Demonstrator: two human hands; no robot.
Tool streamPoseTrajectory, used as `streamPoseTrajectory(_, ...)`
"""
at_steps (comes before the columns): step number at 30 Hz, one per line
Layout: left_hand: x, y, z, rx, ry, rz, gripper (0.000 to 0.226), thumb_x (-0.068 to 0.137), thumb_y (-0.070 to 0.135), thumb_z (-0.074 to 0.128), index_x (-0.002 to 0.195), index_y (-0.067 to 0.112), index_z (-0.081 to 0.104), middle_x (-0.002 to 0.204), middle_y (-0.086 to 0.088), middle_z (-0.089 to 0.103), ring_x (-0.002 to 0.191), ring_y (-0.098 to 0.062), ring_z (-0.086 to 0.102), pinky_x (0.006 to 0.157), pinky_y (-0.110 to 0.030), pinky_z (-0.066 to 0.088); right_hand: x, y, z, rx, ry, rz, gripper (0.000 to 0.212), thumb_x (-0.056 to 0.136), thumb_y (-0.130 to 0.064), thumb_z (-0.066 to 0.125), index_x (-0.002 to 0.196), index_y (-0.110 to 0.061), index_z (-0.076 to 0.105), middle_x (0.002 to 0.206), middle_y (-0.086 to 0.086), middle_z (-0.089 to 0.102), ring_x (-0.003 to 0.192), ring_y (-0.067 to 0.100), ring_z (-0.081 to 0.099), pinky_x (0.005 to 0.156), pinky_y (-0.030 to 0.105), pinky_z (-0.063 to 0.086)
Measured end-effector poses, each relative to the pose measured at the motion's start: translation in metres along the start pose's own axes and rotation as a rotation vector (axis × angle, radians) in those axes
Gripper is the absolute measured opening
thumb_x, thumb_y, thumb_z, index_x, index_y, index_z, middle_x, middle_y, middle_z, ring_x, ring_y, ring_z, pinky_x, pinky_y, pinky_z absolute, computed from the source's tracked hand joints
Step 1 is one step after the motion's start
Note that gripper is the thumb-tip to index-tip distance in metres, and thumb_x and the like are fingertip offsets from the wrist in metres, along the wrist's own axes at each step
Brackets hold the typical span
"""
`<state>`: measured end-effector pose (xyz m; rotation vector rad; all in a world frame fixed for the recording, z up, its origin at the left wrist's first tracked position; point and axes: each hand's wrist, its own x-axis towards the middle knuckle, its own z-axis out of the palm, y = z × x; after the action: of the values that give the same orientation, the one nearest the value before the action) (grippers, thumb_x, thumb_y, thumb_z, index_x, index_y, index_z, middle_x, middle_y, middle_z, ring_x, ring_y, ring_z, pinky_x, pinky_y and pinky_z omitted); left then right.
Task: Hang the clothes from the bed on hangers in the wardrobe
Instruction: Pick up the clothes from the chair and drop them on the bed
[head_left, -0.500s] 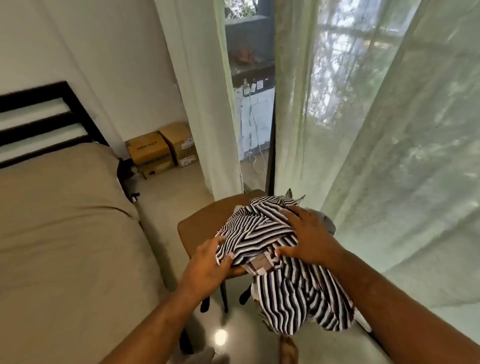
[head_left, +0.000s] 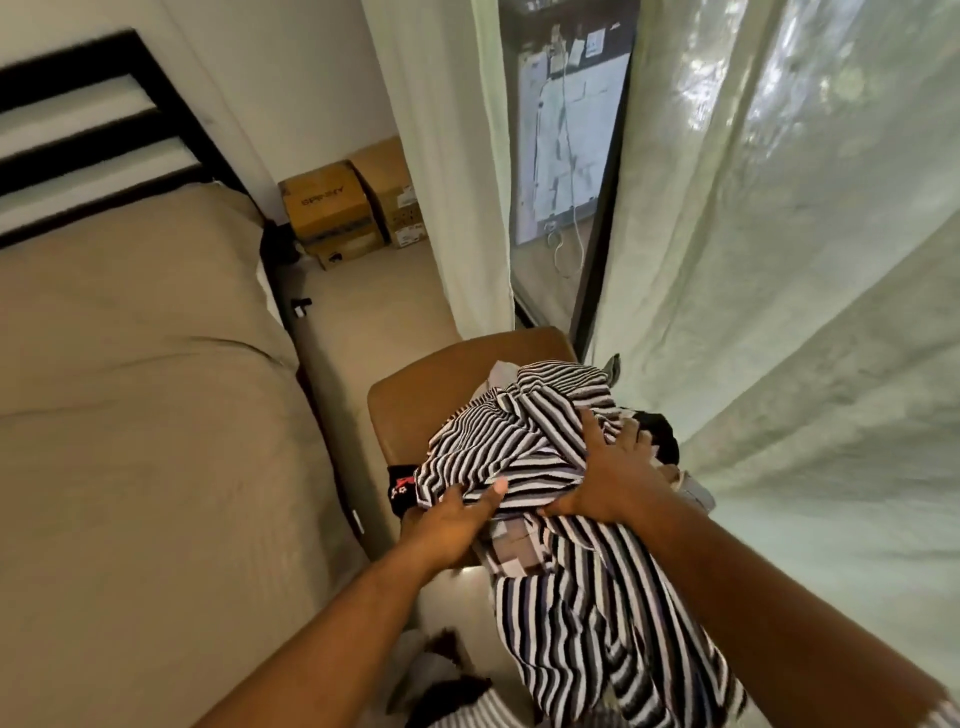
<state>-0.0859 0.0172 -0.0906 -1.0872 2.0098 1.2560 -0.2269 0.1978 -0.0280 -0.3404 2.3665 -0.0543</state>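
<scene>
Left hand (head_left: 449, 522) slid under striped shirt (head_left: 519, 441) — grip pinching crumpled edge; right hand (head_left: 608, 478) flat, released.

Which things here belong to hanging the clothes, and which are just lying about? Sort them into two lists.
Job in hand:
- striped garment, gripped by the left hand and pressed by the right hand
- black garment under its left edge
- brown stool holding the pile

Lying about:
- cardboard boxes
- curtains
</scene>
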Motion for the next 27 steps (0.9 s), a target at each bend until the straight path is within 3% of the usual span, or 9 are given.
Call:
streamPoseTrajectory(4, 0.013, 0.033, -0.005, -0.419, -0.165, -0.15, 0.124, 0.049, 0.092, 0.07, 0.145, 0.018, 0.044, 0.144, -0.006, 0.057, 0.12, -0.024, 0.059, 0.092, -0.033, 0.052, 0.016, -0.015, -0.003, -0.034, -0.02, 0.116, 0.146, 0.056, -0.083, 0.075, 0.155, -0.037, -0.023, 0.167, 0.023, 0.004, 0.151, 0.047, 0.011, 0.112, 0.074, 0.017)
streamPoseTrajectory(7, 0.032, 0.053, -0.008, -0.601, -0.29, -0.17, 0.09, 0.056, 0.077, 0.079, 0.122, 0.018, 0.065, 0.131, -0.01, 0.066, 0.115, -0.026, 0.063, 0.107, -0.041, 0.045, 0.028, -0.025, -0.003, -0.065, 0.009, 0.136, 0.143, 0.059, -0.079, 0.074, 0.156, -0.034, -0.022, 0.16, 0.018, 0.033, 0.144, 0.044, 0.033, 0.111, 0.074, 0.019)
streamPoseTrajectory(9, 0.048, 0.056, -0.004, -0.667, -0.35, -0.184, 0.094, 0.05, 0.078, 0.082, 0.123, 0.02, 0.068, 0.125, -0.009, 0.071, 0.118, -0.027, 0.065, 0.114, -0.048, 0.04, 0.034, -0.031, -0.003, -0.065, 0.034, 0.132, 0.136, 0.066, -0.07, 0.074, 0.158, -0.029, -0.017, 0.157, 0.015, 0.039, 0.142, 0.04, 0.038, 0.111, 0.073, 0.016)
streamPoseTrajectory(11, 0.061, 0.055, 0.002, -0.684, -0.409, -0.223, 0.094, 0.052, 0.078, 0.082, 0.125, 0.02, 0.069, 0.12, -0.008, 0.073, 0.117, -0.027, 0.066, 0.114, -0.05, 0.04, 0.042, -0.034, -0.004, -0.049, 0.042, 0.141, 0.126, 0.072, -0.064, 0.073, 0.161, -0.025, -0.008, 0.158, 0.011, 0.039, 0.142, 0.036, 0.041, 0.113, 0.07, 0.016)
streamPoseTrajectory(13, 0.064, 0.056, 0.003, -0.671, -0.476, -0.22, 0.077, 0.069, 0.073, 0.075, 0.123, 0.018, 0.071, 0.116, -0.009, 0.074, 0.114, -0.026, 0.068, 0.111, -0.048, 0.043, 0.047, -0.034, -0.007, 0.003, 0.033, 0.132, 0.113, 0.074, -0.058, 0.074, 0.16, -0.025, 0.009, 0.157, 0.007, 0.041, 0.142, 0.033, 0.042, 0.115, 0.067, 0.017)
streamPoseTrajectory(16, 0.064, 0.062, 0.003, -0.71, -0.596, -0.205, 0.055, 0.081, 0.06, 0.072, 0.111, 0.014, 0.076, 0.113, -0.012, 0.075, 0.099, -0.024, 0.073, 0.095, -0.04, 0.056, 0.052, -0.023, -0.015, 0.189, 0.058, 0.049, 0.095, 0.069, -0.048, 0.078, 0.151, -0.028, 0.034, 0.15, 0.006, 0.049, 0.134, 0.033, 0.049, 0.114, 0.053, 0.032)
streamPoseTrajectory(21, 0.042, 0.076, 0.008, -0.847, -0.685, -0.164, 0.037, 0.083, 0.048, 0.07, 0.09, 0.013, 0.082, 0.109, -0.015, 0.075, 0.088, -0.026, 0.073, 0.088, -0.038, 0.058, 0.024, 0.002, -0.031, 0.474, 0.154, -0.081, 0.105, 0.057, -0.052, 0.082, 0.151, -0.042, 0.036, 0.152, -0.002, 0.049, 0.136, 0.024, 0.05, 0.116, 0.045, 0.038)
streamPoseTrajectory(25, 0.015, 0.093, 0.008, -0.986, -0.788, -0.088, 0.042, 0.083, 0.047, 0.073, 0.106, 0.013, 0.08, 0.116, -0.015, 0.073, 0.103, -0.028, 0.07, 0.101, -0.044, 0.052, -0.026, 0.01, -0.049, 0.63, 0.293, -0.156, 0.09, 0.071, -0.016, 0.086, 0.148, -0.036, 0.045, 0.14, -0.008, 0.056, 0.125, 0.013, 0.054, 0.107, 0.031, 0.04)
streamPoseTrajectory(27, -0.003, 0.105, 0.006, -1.06, -0.859, -0.049, 0.041, 0.087, 0.047, 0.067, 0.104, 0.012, 0.08, 0.111, -0.013, 0.075, 0.1, -0.026, 0.071, 0.098, -0.041, 0.054, -0.046, 0.013, -0.057, 0.684, 0.376, -0.176, 0.087, 0.074, -0.008, 0.084, 0.148, -0.033, 0.047, 0.137, -0.007, 0.058, 0.119, 0.011, 0.056, 0.101, 0.027, 0.039)
